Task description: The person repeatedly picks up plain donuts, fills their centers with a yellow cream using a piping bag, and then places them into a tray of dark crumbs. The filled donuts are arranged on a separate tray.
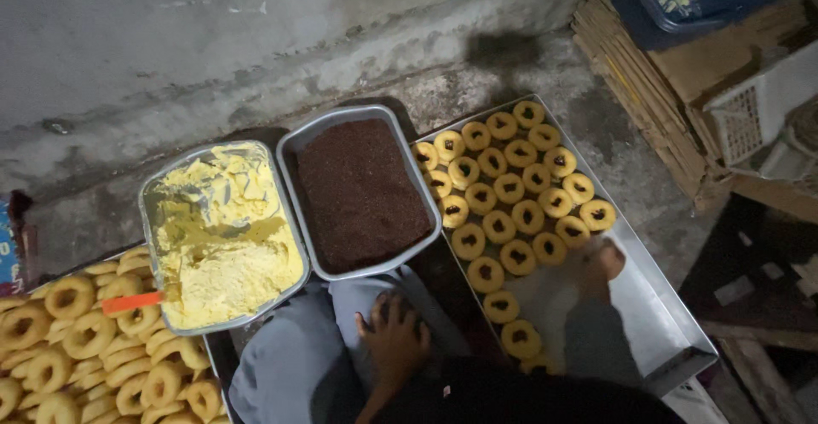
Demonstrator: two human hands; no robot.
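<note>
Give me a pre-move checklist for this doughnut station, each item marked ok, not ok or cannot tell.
1. Rectangular metal pan of dark chocolate sprinkles filled: ok.
2. Rectangular metal pan of pale yellow cream stocked: ok, though its upper left part is scraped bare.
3. Orange-handled spreader within reach: ok, resting at the cream pan's lower left edge.
4. Large silver tray has room beside the topped ring doughnuts: ok, its near right part is bare.
5. Left hand free: ok, it rests on the grey-trousered knee.
6. Right hand empty: cannot tell, it is blurred over the tray.
</note>
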